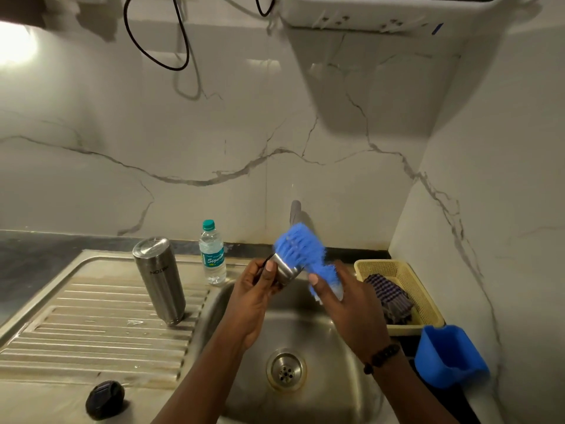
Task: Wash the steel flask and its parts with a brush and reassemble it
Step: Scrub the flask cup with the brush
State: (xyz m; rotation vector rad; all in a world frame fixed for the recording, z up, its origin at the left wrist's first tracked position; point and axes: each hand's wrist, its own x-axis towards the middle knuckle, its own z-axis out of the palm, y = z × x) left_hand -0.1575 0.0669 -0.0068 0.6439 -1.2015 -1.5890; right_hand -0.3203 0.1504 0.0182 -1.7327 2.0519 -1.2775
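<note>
Steel drainboard (pixel 91 316), flask (pixel 159 280) inverted, bottle (pixel 212 255) "Signature"

A bright blue brush (pixel 301 244) is showing at centre frame against a silver steel cup (pixel 286 270). The flask (pixel 159 280), left of centre, is gleaming brushed silver with dark lettering. The bottle (pixel 212 254) is wearing a teal cap and teal label. At right, a pale yellow basket (pixel 406 276) is holding a purple checked cloth (pixel 393 298); a blue tub (pixel 449 356) is sitting below it. A black lid (pixel 105 399) is lying lower left. The wall (pixel 214 133) is showing white marble with grey veins.
</note>
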